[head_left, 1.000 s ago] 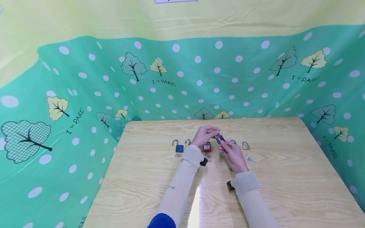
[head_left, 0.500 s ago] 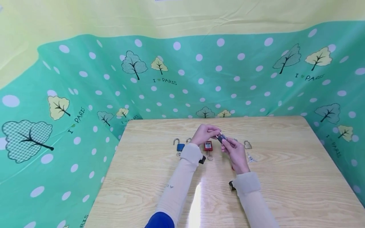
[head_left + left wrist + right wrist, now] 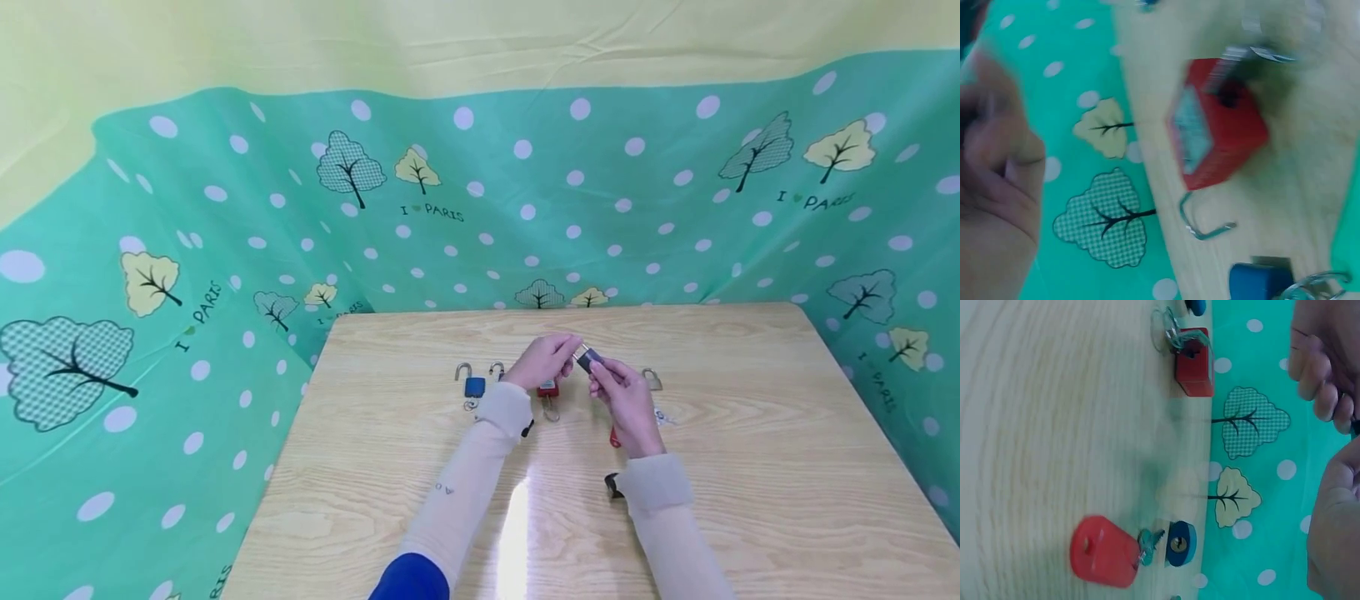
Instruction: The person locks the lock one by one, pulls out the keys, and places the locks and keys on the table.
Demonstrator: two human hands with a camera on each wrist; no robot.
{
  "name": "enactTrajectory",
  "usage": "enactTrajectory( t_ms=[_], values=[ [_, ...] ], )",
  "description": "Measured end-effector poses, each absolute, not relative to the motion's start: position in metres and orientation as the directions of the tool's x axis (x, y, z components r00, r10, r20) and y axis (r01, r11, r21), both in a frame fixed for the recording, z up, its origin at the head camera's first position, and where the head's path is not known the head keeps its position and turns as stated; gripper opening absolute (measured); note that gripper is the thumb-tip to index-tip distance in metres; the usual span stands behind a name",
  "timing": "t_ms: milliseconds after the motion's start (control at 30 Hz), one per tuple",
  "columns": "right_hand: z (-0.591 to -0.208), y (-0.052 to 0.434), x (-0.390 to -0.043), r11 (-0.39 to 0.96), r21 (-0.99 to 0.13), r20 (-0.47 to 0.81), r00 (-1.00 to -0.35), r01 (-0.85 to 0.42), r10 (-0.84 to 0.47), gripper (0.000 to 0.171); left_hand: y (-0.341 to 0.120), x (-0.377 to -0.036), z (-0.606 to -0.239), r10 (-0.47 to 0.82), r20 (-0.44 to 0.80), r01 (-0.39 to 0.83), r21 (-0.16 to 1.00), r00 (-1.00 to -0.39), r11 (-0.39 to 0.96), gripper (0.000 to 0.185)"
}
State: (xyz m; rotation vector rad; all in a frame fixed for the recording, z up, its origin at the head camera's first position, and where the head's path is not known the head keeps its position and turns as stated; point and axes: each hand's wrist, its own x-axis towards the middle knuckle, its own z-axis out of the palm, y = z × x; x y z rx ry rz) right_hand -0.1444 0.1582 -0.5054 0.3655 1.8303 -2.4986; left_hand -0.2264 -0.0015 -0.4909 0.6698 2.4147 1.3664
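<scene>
Both hands meet over the middle of the wooden table (image 3: 750,467). Between them is a small dark padlock (image 3: 588,358) with a silver top. My left hand (image 3: 564,353) pinches its left end, and my right hand (image 3: 604,377) grips its body from the right. A red padlock (image 3: 547,388) with a key ring lies on the table just below the left hand, which partly hides it. In the left wrist view the red padlock (image 3: 1216,125) is blurred. The right wrist view shows the fingers (image 3: 1322,369) of my left hand at the right edge.
On the table lie a blue padlock (image 3: 472,385), another shackle (image 3: 497,369), a brass padlock (image 3: 651,380), loose keys (image 3: 662,417) and a red key tag (image 3: 1104,550). A green spotted cloth (image 3: 225,250) walls in the table's back and sides.
Both hands with the dark padlock have shifted slightly right. The left hand now covers more of the red padlock.
</scene>
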Motion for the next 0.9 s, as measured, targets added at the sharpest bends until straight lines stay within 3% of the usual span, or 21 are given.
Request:
enactTrajectory(
  t_ms=[333, 467, 667, 900],
  values=[
    [-0.490, 0.161, -0.135, -0.331, -0.913, -0.282, -0.955, 0.238, 0.090, 0.034, 0.007, -0.216, -0.496, 0.553, 0.009, 0.327, 0.814, -0.833, 0.480, 0.058],
    [-0.479, 0.168, -0.132, -0.257, -0.936, -0.271, -0.958, 0.240, 0.091, 0.036, 0.008, -0.213, -0.488, 0.571, -0.042, 0.305, 0.812, -0.820, 0.498, 0.057],
    [-0.471, 0.178, -0.132, -0.220, -0.935, -0.283, -0.959, 0.278, -0.010, 0.045, 0.004, -0.208, -0.480, 0.591, -0.079, 0.274, 0.831, -0.802, 0.484, 0.052],
    [-0.481, 0.179, -0.129, -0.256, -0.930, -0.254, -0.965, 0.263, -0.066, 0.033, 0.001, -0.204, -0.478, 0.620, -0.118, 0.143, 0.924, -0.776, 0.355, 0.050]
  ],
)
